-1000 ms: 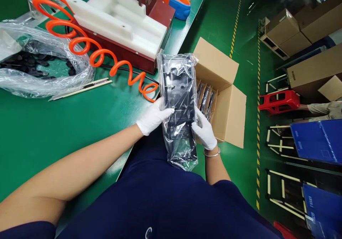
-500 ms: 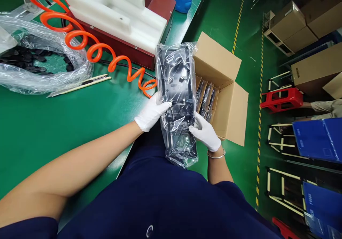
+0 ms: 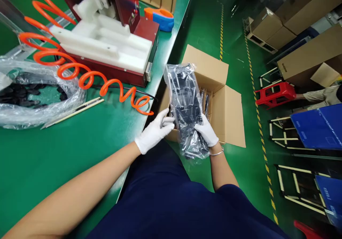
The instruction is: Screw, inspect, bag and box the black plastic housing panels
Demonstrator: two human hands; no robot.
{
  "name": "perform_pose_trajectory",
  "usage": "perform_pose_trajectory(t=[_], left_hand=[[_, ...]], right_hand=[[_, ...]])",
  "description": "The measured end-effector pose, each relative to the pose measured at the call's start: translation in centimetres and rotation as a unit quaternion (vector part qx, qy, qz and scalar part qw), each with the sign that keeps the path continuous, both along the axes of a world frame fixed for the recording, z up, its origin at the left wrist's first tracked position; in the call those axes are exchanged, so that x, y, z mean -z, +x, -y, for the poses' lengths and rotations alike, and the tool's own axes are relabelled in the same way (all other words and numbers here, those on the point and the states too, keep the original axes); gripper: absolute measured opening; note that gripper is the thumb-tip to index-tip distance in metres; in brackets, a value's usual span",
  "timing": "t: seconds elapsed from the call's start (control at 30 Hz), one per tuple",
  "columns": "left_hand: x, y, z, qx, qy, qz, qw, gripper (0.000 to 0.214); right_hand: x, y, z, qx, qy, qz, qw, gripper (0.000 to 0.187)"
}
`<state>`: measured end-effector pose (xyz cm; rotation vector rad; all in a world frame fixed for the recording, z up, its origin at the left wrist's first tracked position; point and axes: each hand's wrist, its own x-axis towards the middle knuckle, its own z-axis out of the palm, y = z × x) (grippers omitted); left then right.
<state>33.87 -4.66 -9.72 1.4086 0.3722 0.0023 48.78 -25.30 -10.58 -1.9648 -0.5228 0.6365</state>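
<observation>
Fingers parted, left hand hovers beside the bagged black part.

1. The worktop lies to your left; the carton is right of its edge.
2. On the worktop, the machine sits toward the back, the bag far left, the sticks beside it.
3. The hose runs before the machine.
4. Your right hand holds the wrapped part in front of the carton; your left hand is left of it.
</observation>
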Motion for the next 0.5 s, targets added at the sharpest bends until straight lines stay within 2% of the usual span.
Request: perform_pose_trajectory(t=[0.13, 0.23, 0.33, 0.5], left_hand=[[0.2, 0.1, -0.1, 0.023, 0.099, -0.070, 0.992, 0.071], [-0.4, 0.0, 0.0, 0.057, 0.134, -0.077, 0.986, 0.066], [-0.9, -0.2, 0.2, 0.082, 0.171, -0.079, 0.979, 0.065], [-1.0, -0.3, 0.3, 0.100, 0.187, -0.085, 0.974, 0.071]], right_hand=[[1.5, 6.4, -0.5, 0.072, -0.147, 0.065, 0.984, 0.065], [3.4, 9.7, -1.9, 0.083, -0.215, 0.062, 0.971, 0.054], [5.7, 10.6, -4.1, 0.080, -0.290, 0.053, 0.952, 0.046], [8.3, 9.6, -7.7, 0.063, -0.390, 0.055, 0.917, 0.059]])
